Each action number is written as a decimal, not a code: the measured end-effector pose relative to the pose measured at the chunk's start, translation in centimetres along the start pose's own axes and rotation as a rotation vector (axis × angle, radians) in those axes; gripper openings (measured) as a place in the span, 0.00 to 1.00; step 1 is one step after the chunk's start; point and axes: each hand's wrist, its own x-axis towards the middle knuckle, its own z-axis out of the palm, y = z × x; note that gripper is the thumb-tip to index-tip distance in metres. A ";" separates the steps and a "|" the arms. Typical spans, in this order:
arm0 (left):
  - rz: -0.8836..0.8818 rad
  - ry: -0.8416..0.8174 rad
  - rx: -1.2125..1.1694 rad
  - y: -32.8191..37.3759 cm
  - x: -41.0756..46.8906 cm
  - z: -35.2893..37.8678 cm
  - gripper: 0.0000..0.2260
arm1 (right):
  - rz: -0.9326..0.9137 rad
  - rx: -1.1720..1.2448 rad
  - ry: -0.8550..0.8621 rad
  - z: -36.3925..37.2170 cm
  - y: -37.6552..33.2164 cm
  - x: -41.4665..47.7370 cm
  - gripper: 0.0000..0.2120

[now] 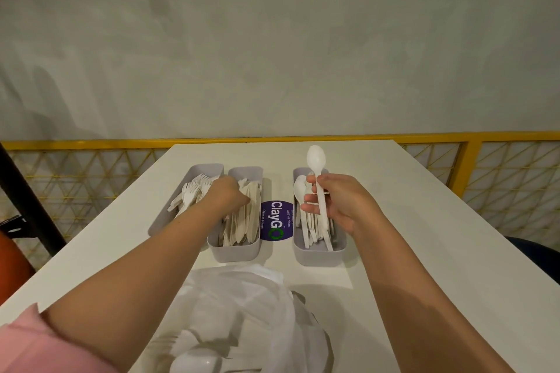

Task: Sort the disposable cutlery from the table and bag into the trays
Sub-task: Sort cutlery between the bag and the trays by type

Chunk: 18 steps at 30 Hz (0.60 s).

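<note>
Now right hand (339, 206) pinches a spoon (316, 157) (bowl up); left hand (225, 194), among knives (242, 222), grip unclear.

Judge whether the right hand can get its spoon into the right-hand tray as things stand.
Probably yes: the right hand holds the spoon just above that tray, whose top is open; the left hand is over the other trays.

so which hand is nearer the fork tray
Left. The left hand sits at the right edge of the fork tray; the right hand holds a spoon over the spoon tray.
</note>
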 end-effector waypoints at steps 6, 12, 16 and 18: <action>0.133 -0.061 -0.173 2.7 -1.1 1.3 0.11 | -0.208 -0.431 0.291 -2.0 0.9 1.2 0.09; 0.215 -0.210 -0.173 4.3 -2.4 3.4 0.12 | -0.276 -0.743 0.431 -2.4 2.3 1.8 0.10; 0.210 -0.260 -0.147 4.5 -2.8 4.0 0.13 | -0.277 -1.008 0.430 -2.0 3.4 2.0 0.09; 0.205 -0.253 -0.139 4.6 -2.8 4.2 0.13 | -0.297 -1.094 0.420 -1.8 3.8 2.1 0.09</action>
